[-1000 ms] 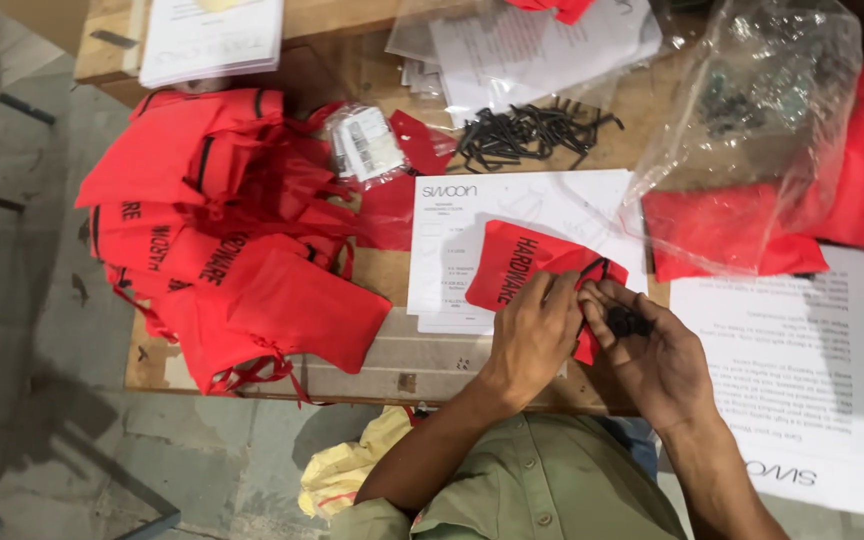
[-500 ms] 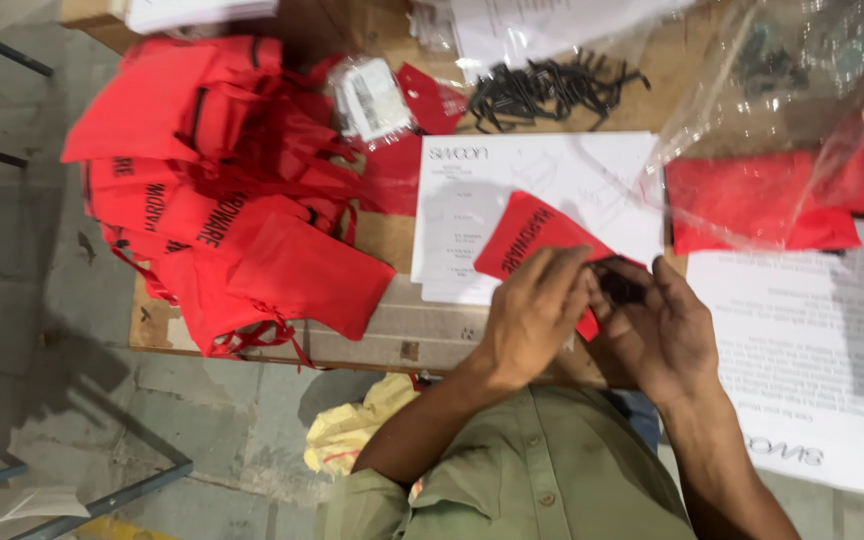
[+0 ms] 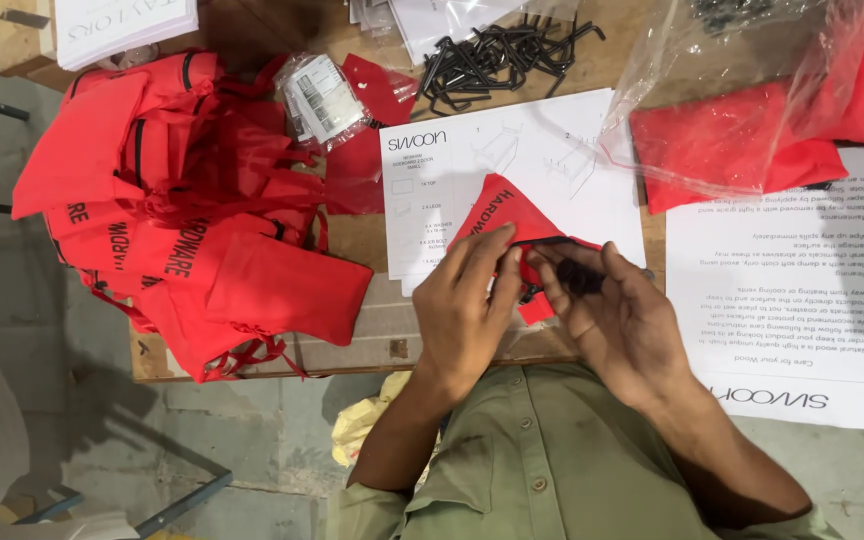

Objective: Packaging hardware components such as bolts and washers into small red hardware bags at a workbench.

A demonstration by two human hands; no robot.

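My left hand [image 3: 467,300] grips the edge of a small red drawstring pouch [image 3: 504,212] that lies on a white instruction sheet [image 3: 472,170]. My right hand [image 3: 612,320] is cupped beside it, fingers curled around small black hardware pieces [image 3: 577,277] at the pouch's mouth. Both hands meet at the near edge of the wooden table [image 3: 372,330]. The pouch's opening is partly hidden by my fingers.
A heap of red pouches [image 3: 172,220] covers the table's left side. Black hex keys [image 3: 497,55] lie piled at the back, next to a small clear packet [image 3: 320,98]. A clear plastic bag [image 3: 742,90] over red cloth sits right, above another printed sheet [image 3: 792,290].
The view has shifted slightly. My hands stay together on the red pouch, with the right hand's fingers now curled more tightly over the black pieces.
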